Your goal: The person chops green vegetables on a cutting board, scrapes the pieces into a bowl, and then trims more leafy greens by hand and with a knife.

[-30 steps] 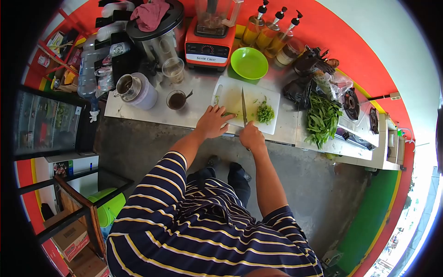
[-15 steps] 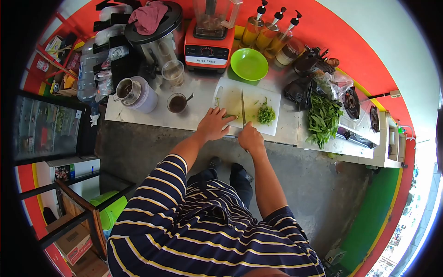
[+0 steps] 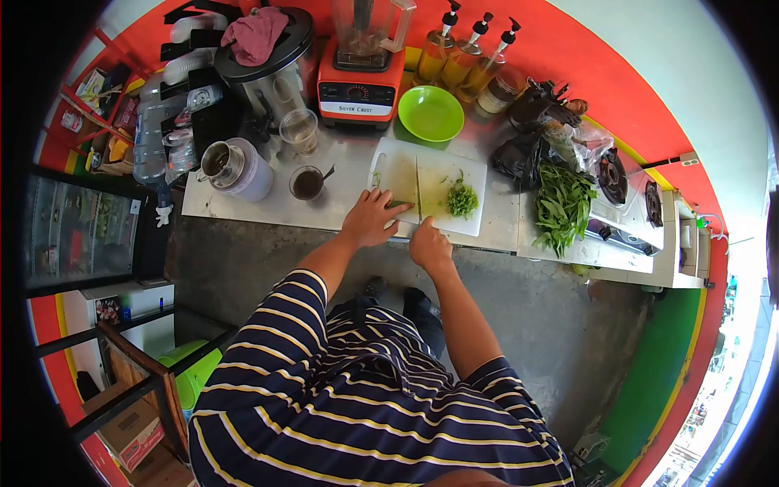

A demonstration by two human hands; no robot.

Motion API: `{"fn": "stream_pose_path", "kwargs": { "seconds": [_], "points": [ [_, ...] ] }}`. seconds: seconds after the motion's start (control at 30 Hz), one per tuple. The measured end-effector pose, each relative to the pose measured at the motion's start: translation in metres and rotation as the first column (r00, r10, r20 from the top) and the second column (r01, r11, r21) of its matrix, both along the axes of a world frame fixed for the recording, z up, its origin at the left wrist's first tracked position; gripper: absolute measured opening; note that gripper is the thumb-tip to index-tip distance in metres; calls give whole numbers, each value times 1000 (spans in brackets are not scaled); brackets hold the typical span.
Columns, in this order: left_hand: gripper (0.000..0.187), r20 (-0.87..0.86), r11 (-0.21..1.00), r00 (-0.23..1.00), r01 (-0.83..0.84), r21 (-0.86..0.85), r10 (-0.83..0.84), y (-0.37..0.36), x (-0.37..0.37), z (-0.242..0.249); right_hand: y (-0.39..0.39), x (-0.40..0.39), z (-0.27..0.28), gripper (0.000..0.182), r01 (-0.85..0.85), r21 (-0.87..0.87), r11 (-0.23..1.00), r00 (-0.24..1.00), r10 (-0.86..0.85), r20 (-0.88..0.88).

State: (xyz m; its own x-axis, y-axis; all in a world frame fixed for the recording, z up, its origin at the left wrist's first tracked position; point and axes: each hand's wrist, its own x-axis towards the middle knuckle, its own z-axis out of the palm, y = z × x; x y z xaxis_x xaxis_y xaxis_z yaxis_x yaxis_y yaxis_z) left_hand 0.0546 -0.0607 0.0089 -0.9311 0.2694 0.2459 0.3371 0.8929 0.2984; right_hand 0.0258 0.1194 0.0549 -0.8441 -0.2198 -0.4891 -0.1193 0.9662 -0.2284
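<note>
On the front of the metal counter lies a white cutting board (image 3: 442, 160). My right hand (image 3: 430, 243) is closed round the handle of a knife (image 3: 419, 185), whose blade stands across the middle of the board, pointing away from me. Just left of the blade, my left hand (image 3: 373, 217) holds down a thin green vegetable piece (image 3: 397, 204), its fingertips close to the blade; most of the piece is hidden under the fingers. A small heap of chopped greens (image 3: 462, 200) sits on the board's right side. A few green bits lie at its upper left.
A green bowl (image 3: 431, 114) stands behind the board, near a red blender (image 3: 355, 91) and pump bottles (image 3: 461, 61). To the left are a glass of dark drink (image 3: 307, 183) and a plastic cup (image 3: 299, 131). Leafy greens (image 3: 561, 207) lie right, beside a stove (image 3: 613, 177).
The knife blade has shifted slightly left, nearer my left fingertips, and my right hand has moved with it. The whole view has also shifted a little. My left hand keeps its hold.
</note>
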Motion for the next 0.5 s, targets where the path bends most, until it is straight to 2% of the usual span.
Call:
{"fn": "stream_pose_path", "kwargs": {
  "seconds": [0.2,0.27,0.37,0.5],
  "points": [
    [49,36,1000,999,15,5,-15,-1,-1,1,-5,23,-15,29,47,-33,998,998,-48,-48],
    [49,25,1000,1000,13,20,-13,0,0,4,-5,11,-21,29,-5,-33,999,997,2,-72],
    [48,15,1000,1000,9,27,-10,1,0,3,-2,-6,-12,32,13,-72,997,999,-16,-33],
    [48,-10,999,1000,25,23,-25,2,0,3,2,11,-14,31,40,-73,997,999,-41,-24]
  ]
}}
